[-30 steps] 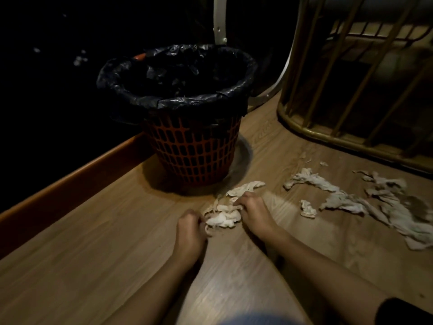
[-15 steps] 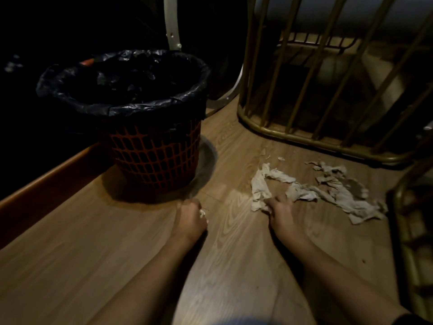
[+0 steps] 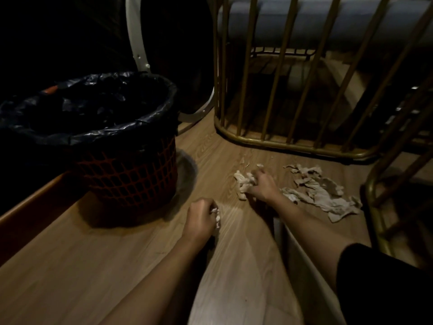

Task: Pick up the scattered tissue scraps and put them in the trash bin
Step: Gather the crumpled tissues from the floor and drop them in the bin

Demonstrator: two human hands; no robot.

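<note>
Right hand [image 3: 262, 185] fingers bunch crumpled white tissue scraps [image 3: 243, 184]; left hand [image 3: 200, 218] fisted on a wad; orange mesh trash bin [image 3: 131, 174] lies left, nearer left hand.

The floor [image 3: 98, 266] is wood-grain laminate with a faint sheen. The bin [image 3: 131, 177] is red plastic lattice, lined with a glossy, crinkled black plastic bag [image 3: 98, 134]. The tissue scraps [image 3: 325, 195] are soft, matt, wrinkled paper — torn at the edges. The frame [image 3: 276, 141] looks like brassy metal — smooth, slightly shiny.
</note>
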